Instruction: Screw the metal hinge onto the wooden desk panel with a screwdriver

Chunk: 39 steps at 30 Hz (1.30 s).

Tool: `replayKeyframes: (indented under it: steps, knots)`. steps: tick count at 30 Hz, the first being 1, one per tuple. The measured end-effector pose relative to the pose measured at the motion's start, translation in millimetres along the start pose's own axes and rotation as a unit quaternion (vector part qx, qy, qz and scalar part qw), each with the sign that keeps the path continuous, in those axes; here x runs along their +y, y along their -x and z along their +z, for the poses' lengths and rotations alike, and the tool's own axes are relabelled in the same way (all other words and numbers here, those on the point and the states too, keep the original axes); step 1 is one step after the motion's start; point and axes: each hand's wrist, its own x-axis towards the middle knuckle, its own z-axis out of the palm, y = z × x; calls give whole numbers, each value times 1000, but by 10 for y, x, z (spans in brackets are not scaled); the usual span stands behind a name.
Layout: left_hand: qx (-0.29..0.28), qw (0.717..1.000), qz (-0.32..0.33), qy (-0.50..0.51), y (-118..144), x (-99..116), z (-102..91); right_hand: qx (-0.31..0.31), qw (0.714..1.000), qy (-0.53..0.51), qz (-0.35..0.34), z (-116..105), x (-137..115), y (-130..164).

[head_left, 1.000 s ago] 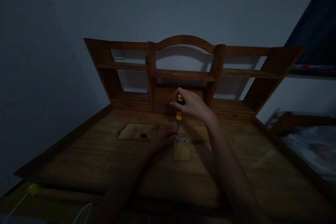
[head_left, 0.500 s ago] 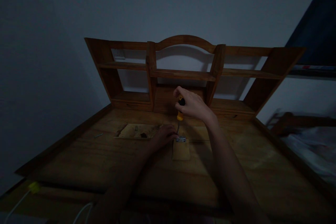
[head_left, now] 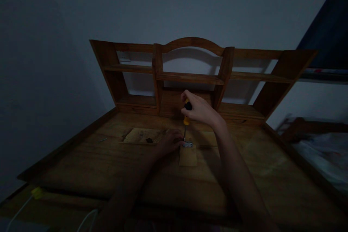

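Note:
My right hand (head_left: 199, 108) is closed round the yellow and black handle of a screwdriver (head_left: 186, 120), which stands nearly upright. Its thin shaft runs down to the left end of a small metal hinge (head_left: 188, 145). That hinge lies along the far edge of a small square wooden block (head_left: 188, 156) on the desktop. Close by, my left hand (head_left: 170, 140) rests low with fingers bent together at the screwdriver's tip and the hinge's left end. What those fingertips pinch is too small and dark to make out.
A wooden desktop (head_left: 108, 159) carries a shelf unit (head_left: 190, 77) at its back. Left of my hands is a pale rough-edged patch (head_left: 138, 136). A small thin piece (head_left: 103, 140) lies farther left. A yellow item with a white cord (head_left: 37, 193) is at the front left edge.
Both hands and the screwdriver keep nearly the same place at the hinge. The whole view has shifted very slightly.

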Motion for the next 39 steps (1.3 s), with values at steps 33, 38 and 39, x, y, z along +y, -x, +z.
replayKeyframes:
  steps: [33,38,39]
  knots:
    - [-9,1000,8,24,-29,-2,7,14,999,-38,3,-27,-41,11]
    - [-17,1000,-5,21,-34,28,-14,9,1000,-14,12,10,3,9]
    - [-18,1000,-4,21,-34,31,-16,6,1000,-13,10,11,9,10]
